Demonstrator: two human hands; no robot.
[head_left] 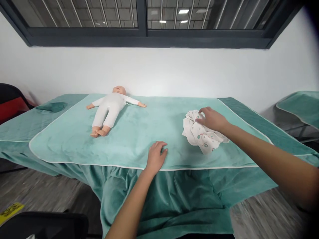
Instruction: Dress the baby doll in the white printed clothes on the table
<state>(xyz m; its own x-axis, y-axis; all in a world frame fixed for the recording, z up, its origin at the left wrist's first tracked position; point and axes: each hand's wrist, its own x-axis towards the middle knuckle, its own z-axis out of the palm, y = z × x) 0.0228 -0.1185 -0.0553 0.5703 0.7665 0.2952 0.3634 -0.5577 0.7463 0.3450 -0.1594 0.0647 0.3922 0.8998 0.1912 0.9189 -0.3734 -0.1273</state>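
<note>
A baby doll [109, 109] in a white bodysuit lies on its back at the far left of a light teal towel [139, 132] spread over the bed. A crumpled white printed cloth [200, 134] lies on the towel's right side. My right hand [211, 119] rests on top of that cloth with its fingers curled into the fabric. My left hand [156, 156] lies palm down on the towel near the front edge, fingers loosely bent, holding nothing. The doll is well away from both hands.
The bed [261, 127] is draped in darker teal covering that hangs to the floor. A small folded teal cloth [52, 107] sits at the far left. A red and black chair [12, 103] stands left, and a second teal-covered bed [301, 106] right. A white wall is behind.
</note>
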